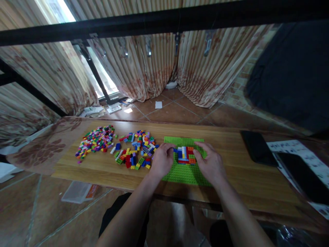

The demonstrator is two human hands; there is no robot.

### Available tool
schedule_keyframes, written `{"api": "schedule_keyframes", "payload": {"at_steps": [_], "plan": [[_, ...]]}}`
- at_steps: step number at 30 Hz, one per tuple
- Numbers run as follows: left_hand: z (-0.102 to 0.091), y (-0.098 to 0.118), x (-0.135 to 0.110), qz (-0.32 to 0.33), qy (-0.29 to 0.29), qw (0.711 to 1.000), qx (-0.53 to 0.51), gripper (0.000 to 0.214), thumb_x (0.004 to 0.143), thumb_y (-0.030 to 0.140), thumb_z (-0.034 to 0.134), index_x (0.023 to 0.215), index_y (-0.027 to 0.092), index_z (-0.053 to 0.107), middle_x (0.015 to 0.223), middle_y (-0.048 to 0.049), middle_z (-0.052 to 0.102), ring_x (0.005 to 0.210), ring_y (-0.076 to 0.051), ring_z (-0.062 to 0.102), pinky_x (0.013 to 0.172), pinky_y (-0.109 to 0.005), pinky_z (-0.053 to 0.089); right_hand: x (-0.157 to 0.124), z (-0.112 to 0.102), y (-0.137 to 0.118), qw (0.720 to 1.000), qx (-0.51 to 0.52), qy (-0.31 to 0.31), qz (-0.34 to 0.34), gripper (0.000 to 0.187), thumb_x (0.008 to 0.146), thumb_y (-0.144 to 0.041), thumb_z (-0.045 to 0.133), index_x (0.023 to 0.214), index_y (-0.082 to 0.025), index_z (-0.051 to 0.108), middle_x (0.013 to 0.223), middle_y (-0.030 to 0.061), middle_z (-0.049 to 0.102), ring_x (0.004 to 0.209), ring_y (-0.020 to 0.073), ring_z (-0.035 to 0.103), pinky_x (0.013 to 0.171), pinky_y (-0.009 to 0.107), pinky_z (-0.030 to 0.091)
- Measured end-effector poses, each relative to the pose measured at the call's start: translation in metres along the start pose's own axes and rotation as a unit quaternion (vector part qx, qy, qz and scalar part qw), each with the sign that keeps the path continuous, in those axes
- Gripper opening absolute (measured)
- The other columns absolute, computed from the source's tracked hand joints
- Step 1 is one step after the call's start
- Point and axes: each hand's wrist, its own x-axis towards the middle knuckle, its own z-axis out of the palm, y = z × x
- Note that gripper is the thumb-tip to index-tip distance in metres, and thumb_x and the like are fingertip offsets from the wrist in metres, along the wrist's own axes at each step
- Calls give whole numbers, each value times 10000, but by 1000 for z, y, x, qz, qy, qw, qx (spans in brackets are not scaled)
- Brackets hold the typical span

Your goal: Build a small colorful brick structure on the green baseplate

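A green studded baseplate lies on the wooden table, bearing a low block of toy bricks in white, blue, red and orange. My left hand is at the left side of this block, thumb and forefinger closed on a small blue toy brick. At the block's right side is my right hand, its thumb and forefinger apart. The right thumb tip is at the orange bricks; whether it presses on them I cannot tell. My right hand's other fingers are partly hidden.
Loose bigger bricks lie left of the baseplate, and a pile of small coloured bricks is farther left. On the right are a black phone-like slab, another dark device and a printed sheet. A black bar crosses above.
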Motion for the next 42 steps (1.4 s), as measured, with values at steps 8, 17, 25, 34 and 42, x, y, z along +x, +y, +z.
{"api": "schedule_keyframes", "payload": {"at_steps": [8, 17, 25, 34, 42], "plan": [[1, 1, -6, 1, -13, 1000, -13, 337, 794, 47, 487, 1038, 160, 690, 1020, -69, 712, 933, -172, 663, 885, -291, 529, -5, 3, 5, 999, 11, -20, -36, 350, 875, -436, 506, 1099, -210, 653, 1158, 98, 653, 1073, 259, 613, 959, 436, 467], [-5, 1, -7, -11, -78, 972, -223, 288, 774, 42, 527, 1006, 130, 673, 958, -60, 728, 874, -159, 679, 845, -282, 537, -3, 0, -11, 995, 57, -43, -69, 317, 859, -395, 578, 1110, -220, 658, 1156, 86, 651, 1087, 228, 599, 971, 418, 462], [-4, -2, -21, 5, -147, 967, -209, 281, 770, 61, 595, 1030, 147, 662, 1017, -60, 702, 899, -159, 680, 841, -284, 540, 1, -15, 15, 990, 95, 67, 81, 311, 835, -405, 568, 988, -177, 714, 1009, 106, 728, 931, 246, 668, 878, 427, 497], [3, 8, -23, 37, -108, 990, -78, 287, 763, 60, 624, 1006, 201, 684, 983, -17, 719, 837, -133, 654, 824, -276, 531, -1, -8, 9, 995, 63, -22, 70, 318, 829, -385, 538, 1008, -187, 711, 1039, 98, 722, 972, 244, 656, 913, 420, 475], [8, 3, -24, 69, -71, 995, 22, 257, 787, 102, 645, 1015, 215, 681, 984, -25, 722, 894, -162, 657, 845, -308, 529, -4, -8, 6, 992, -4, -89, 84, 321, 833, -344, 516, 1030, -183, 711, 985, 94, 739, 915, 254, 679, 835, 419, 514]]}}
